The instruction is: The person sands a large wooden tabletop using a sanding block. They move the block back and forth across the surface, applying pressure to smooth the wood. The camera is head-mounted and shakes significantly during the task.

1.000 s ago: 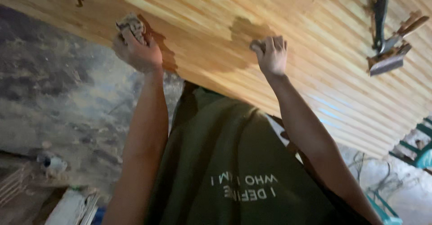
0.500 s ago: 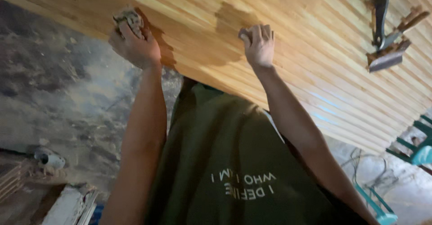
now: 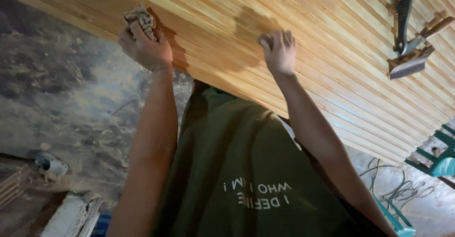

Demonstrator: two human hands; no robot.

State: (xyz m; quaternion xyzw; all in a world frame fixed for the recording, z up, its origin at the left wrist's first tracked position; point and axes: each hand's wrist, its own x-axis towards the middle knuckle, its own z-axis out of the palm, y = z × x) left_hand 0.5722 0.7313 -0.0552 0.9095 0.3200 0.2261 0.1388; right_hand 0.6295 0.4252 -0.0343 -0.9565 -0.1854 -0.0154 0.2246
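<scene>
A large panel of narrow, light wooden slats (image 3: 332,52) stretches across the upper part of the view. My left hand (image 3: 144,49) is closed on a crumpled grey rag (image 3: 141,19) and presses it against the slats near the panel's edge. My right hand (image 3: 279,52) lies against the wood with bent fingers, pinching a small grey piece (image 3: 265,40) at its fingertips. It sits at the right edge of a dark damp-looking stain (image 3: 249,23). My green shirt (image 3: 246,170) fills the lower middle.
A hammer-like tool (image 3: 412,61) and a dark metal bar (image 3: 405,9) lie on the panel at the upper right. A teal chair (image 3: 443,163) and loose cables (image 3: 393,180) are at the right. The stained concrete floor (image 3: 71,90) shows at the left.
My right hand has slid left along the slats, up to the dark stain. My left hand has stayed in nearly the same spot with the rag.
</scene>
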